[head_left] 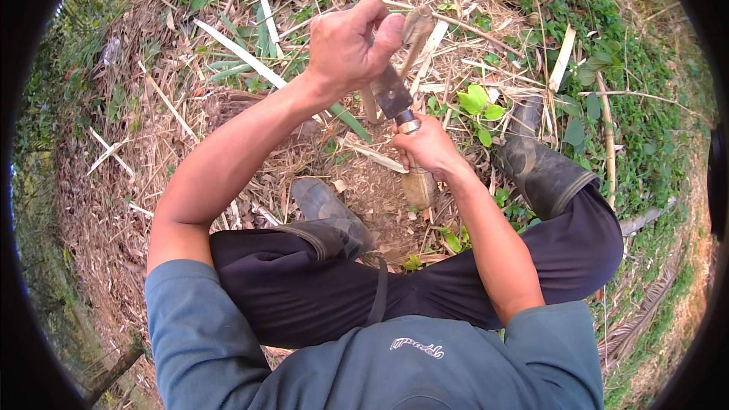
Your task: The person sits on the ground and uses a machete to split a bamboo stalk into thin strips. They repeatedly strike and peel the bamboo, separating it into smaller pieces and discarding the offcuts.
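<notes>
My right hand (429, 148) is wrapped around the thick wooden handle (418, 186) of a large knife. A metal collar (408, 123) joins that handle to the dark, worn blade (392, 94), which runs up and left toward my left hand. My left hand (351, 45) is raised farther out, its fingers curled closed and its thumb pointing right. What it grips, if anything, is hidden by the hand. Just right of the thumb shows a blurred brown piece of wood (417, 29). A pale upright strip (369, 104) stands below the left hand, beside the blade.
Dry leaves, split strips (243, 53) and twigs cover the ground. My boots, left (330, 216) and right (543, 171), stand apart on either side of the knife. A leafy green seedling (478, 104) grows near the right boot, with green undergrowth (645, 106) beyond.
</notes>
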{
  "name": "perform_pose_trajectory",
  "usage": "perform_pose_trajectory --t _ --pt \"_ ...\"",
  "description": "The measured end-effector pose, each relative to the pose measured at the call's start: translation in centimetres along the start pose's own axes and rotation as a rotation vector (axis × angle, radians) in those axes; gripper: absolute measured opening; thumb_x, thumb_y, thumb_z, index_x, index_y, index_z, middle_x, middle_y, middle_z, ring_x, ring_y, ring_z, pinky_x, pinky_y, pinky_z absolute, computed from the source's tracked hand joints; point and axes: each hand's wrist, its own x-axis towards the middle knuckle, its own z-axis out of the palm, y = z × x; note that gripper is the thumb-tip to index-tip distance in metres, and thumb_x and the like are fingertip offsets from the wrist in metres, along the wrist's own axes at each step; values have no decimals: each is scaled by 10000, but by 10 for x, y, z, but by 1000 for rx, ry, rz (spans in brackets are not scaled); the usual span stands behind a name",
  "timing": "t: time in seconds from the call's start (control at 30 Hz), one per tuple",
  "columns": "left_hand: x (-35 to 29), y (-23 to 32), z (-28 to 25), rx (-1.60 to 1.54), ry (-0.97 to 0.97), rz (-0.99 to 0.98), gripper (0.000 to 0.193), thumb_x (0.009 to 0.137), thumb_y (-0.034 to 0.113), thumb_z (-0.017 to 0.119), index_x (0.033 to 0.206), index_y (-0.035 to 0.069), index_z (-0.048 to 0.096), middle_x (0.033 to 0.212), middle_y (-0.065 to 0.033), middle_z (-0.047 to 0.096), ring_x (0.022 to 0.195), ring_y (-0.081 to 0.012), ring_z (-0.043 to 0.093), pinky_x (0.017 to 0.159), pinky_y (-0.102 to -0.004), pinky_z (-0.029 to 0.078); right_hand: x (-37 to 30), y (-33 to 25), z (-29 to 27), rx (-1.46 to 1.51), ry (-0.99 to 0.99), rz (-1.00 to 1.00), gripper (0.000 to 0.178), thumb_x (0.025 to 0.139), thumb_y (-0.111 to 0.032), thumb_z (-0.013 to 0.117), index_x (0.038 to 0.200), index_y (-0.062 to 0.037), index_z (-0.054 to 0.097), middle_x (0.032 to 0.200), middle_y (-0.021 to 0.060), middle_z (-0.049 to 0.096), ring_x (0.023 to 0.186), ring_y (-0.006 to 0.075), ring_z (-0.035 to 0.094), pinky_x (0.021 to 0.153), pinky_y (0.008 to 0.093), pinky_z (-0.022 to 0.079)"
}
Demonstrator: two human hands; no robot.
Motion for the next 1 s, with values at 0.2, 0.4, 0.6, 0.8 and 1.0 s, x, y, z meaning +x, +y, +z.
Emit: perform_pose_trajectory --t 0.2,0.4,0.6,0.8,1.0 --pt "-8 -11 -26 61 -14 -58 427 950 448 638 739 79 593 512 -34 494 429 -187 512 454 -353 408 8 35 47 -390 216 56 282 813 -139 720 1027 24 634 800 224 692 798 353 714 770 450 572" --pt "6 -10 -28 341 -241 26 471 911 525 679 751 87 612 521 -38 529 447 -178 550 467 -352 422 22 119 50 -467 184 126 329 813 -147 727 1064 44 634 966 314 701 960 459 700 858 518 555" --pt "14 -24 -23 317 -301 -156 383 928 435 702 809 72 676 521 -27 479 496 -148 493 505 -344 393 28 111 37 -476 64 168 331 823 -151 668 1103 26 659 1042 308 701 1019 458 686 889 511 551" --pt "13 -26 -32 272 -313 -133 346 971 359 690 825 46 665 532 17 408 520 -81 338 491 -294 311 30 112 26 -442 -5 159 329 825 -159 657 1092 34 658 1015 289 712 995 438 698 892 490 553" --pt "8 -20 -27 121 -243 -246 293 958 323 692 818 67 670 512 22 397 479 -87 366 470 -296 304 33 140 38 -134 -36 215 279 804 -173 686 987 32 636 883 269 712 852 374 720 777 453 565"
